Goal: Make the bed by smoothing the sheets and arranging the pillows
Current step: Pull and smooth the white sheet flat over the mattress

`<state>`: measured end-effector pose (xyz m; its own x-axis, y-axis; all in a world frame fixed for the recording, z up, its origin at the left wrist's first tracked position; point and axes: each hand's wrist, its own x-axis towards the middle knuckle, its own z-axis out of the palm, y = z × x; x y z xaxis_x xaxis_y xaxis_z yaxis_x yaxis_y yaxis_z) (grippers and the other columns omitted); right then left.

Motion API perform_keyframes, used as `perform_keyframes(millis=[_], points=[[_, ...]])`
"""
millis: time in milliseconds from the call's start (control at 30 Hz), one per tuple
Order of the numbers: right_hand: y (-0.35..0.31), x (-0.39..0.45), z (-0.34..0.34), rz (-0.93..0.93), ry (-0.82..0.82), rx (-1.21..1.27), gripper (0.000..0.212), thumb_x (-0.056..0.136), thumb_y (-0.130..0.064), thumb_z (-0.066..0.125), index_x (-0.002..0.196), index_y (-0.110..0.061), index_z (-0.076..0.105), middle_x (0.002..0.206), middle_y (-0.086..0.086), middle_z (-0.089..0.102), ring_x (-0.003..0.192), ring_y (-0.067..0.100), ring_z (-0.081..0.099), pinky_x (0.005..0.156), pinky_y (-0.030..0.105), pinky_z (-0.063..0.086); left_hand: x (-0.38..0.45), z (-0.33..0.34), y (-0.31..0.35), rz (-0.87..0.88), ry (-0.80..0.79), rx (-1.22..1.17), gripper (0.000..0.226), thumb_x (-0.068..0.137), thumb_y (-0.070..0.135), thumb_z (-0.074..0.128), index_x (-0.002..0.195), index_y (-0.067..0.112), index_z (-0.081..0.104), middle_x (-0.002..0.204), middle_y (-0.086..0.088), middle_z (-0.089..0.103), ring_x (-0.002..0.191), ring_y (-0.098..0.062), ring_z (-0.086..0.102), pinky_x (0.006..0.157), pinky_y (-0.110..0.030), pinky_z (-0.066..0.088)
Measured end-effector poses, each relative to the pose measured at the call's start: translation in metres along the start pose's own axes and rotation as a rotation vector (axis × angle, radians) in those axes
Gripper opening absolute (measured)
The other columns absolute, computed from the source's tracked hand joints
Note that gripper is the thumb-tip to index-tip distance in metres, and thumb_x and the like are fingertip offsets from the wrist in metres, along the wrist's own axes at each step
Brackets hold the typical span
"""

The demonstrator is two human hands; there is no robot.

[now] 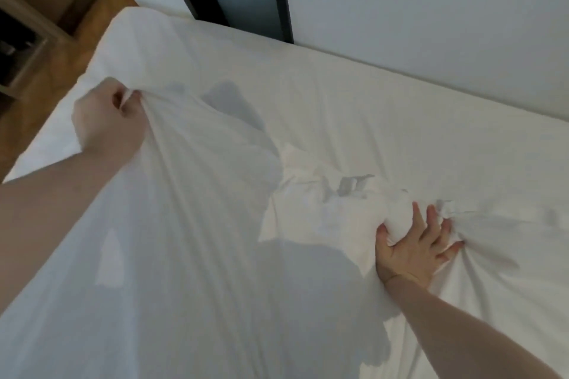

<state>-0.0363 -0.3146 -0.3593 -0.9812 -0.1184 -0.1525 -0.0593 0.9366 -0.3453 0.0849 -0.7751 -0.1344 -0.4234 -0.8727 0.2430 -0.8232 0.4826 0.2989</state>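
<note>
The bed point(400, 108) runs out ahead of both hands to the wall beyond them, and the white sheet point(191, 224) covers nearly all of it, spreading under and between the arms. It looks light, limp and easily creased, so it should follow a pull readily but will bunch wherever it is gathered; edges or a good fistful seem the sensible holds. The left hand point(107, 120) is closed on a raised fold, drawing taut ridges toward the right hand. The right hand point(415, 243), lower and well apart from it, grips a crumpled wad point(332, 194) with fingers spread into the cloth. No pillows show, the bed's near edge is cut off, and whether the wad is sheet or perhaps a separate cloth is unclear.
</note>
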Motion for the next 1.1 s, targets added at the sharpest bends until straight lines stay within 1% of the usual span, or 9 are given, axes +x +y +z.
perform_keyframes(millis=[67, 133, 200, 267, 333, 400, 467, 700, 1100], points=[[0.000, 0.000, 0.000, 0.009, 0.015, -0.012, 0.087, 0.077, -0.061, 0.042, 0.154, -0.022, 0.034, 0.164, 0.006, 0.025, 0.155, 0.035, 0.007, 0.122, 0.065, -0.003, 0.007, 0.004, 0.017, 0.032, 0.046, -0.043, 0.025, 0.096, 0.033, 0.049, 0.084, 0.012, 0.054, 0.078, -0.005, 0.054, 0.077, -0.026, 0.049, 0.066, -0.035, 0.035], [0.001, -0.001, 0.001, 0.013, 0.021, -0.014, 0.085, 0.077, -0.059, 0.040, 0.154, -0.022, 0.033, 0.163, 0.005, 0.025, 0.155, 0.036, 0.007, 0.121, 0.066, -0.004, 0.006, 0.026, 0.018, 0.034, -0.018, -0.005, 0.023, 0.097, 0.031, 0.052, 0.088, 0.011, 0.054, 0.082, -0.007, 0.054, 0.078, -0.027, 0.049, 0.067, -0.034, 0.034], [0.002, -0.001, 0.002, 0.012, 0.031, -0.018, 0.084, 0.078, -0.057, 0.040, 0.154, -0.023, 0.032, 0.164, 0.006, 0.024, 0.155, 0.036, 0.008, 0.121, 0.066, -0.003, 0.005, 0.060, 0.009, -0.038, -0.228, 0.108, 0.020, 0.095, 0.031, 0.061, 0.100, 0.013, 0.055, 0.104, -0.014, 0.057, 0.094, -0.036, 0.056, 0.076, -0.041, 0.045], [0.004, 0.000, 0.005, 0.016, 0.041, -0.031, 0.084, 0.078, -0.056, 0.040, 0.154, -0.023, 0.032, 0.164, 0.006, 0.024, 0.155, 0.036, 0.008, 0.121, 0.067, -0.002, -0.009, 0.094, 0.012, -0.126, -0.449, 0.219, 0.035, 0.092, 0.031, 0.065, 0.120, 0.016, 0.052, 0.130, -0.017, 0.047, 0.120, -0.042, 0.050, 0.098, -0.051, 0.047], [0.005, 0.000, 0.008, 0.012, 0.030, -0.048, 0.084, 0.078, -0.054, 0.043, 0.155, -0.024, 0.031, 0.164, 0.006, 0.022, 0.155, 0.037, 0.007, 0.121, 0.067, -0.002, -0.036, 0.129, 0.019, -0.053, -0.500, 0.212, 0.046, 0.094, 0.033, 0.057, 0.137, 0.020, 0.046, 0.147, -0.014, 0.041, 0.137, -0.039, 0.038, 0.114, -0.056, 0.033], [0.008, 0.000, 0.012, 0.008, 0.027, -0.056, 0.082, 0.079, -0.053, 0.050, 0.155, -0.028, 0.030, 0.164, 0.004, 0.019, 0.155, 0.036, 0.004, 0.121, 0.067, -0.003, -0.074, 0.156, 0.021, 0.090, -0.524, 0.231, 0.059, 0.096, 0.044, 0.046, 0.151, 0.026, 0.035, 0.163, -0.007, 0.028, 0.152, -0.036, 0.017, 0.121, -0.062, 0.009], [0.011, 0.000, 0.015, 0.012, 0.036, -0.057, 0.084, 0.079, -0.052, 0.057, 0.155, -0.032, 0.028, 0.164, 0.003, 0.018, 0.155, 0.035, 0.003, 0.121, 0.067, -0.003, -0.099, 0.172, 0.005, 0.147, -0.462, 0.232, 0.069, 0.091, 0.049, 0.038, 0.156, 0.028, 0.029, 0.168, -0.002, 0.019, 0.156, -0.036, 0.006, 0.121, -0.063, -0.002], [0.012, 0.001, 0.021, -0.010, 0.168, -0.082, 0.083, 0.079, -0.065, 0.042, 0.154, -0.031, 0.033, 0.162, 0.004, 0.026, 0.152, 0.039, 0.014, 0.121, 0.067, 0.002, -0.105, 0.206, -0.018, 0.204, -0.300, 0.158, 0.075, 0.081, 0.040, 0.041, 0.154, 0.021, 0.033, 0.165, -0.006, 0.024, 0.155, -0.039, 0.008, 0.122, -0.065, -0.001], [0.000, -0.007, 0.011, 0.033, 0.198, -0.179, 0.079, 0.080, -0.061, 0.047, 0.153, -0.033, 0.036, 0.162, -0.002, 0.029, 0.153, 0.034, 0.016, 0.122, 0.063, 0.004, -0.106, 0.232, -0.035, 0.277, -0.202, 0.093, 0.071, 0.086, 0.044, 0.041, 0.151, 0.017, 0.037, 0.162, -0.010, 0.029, 0.154, -0.039, 0.013, 0.123, -0.063, 0.003]])
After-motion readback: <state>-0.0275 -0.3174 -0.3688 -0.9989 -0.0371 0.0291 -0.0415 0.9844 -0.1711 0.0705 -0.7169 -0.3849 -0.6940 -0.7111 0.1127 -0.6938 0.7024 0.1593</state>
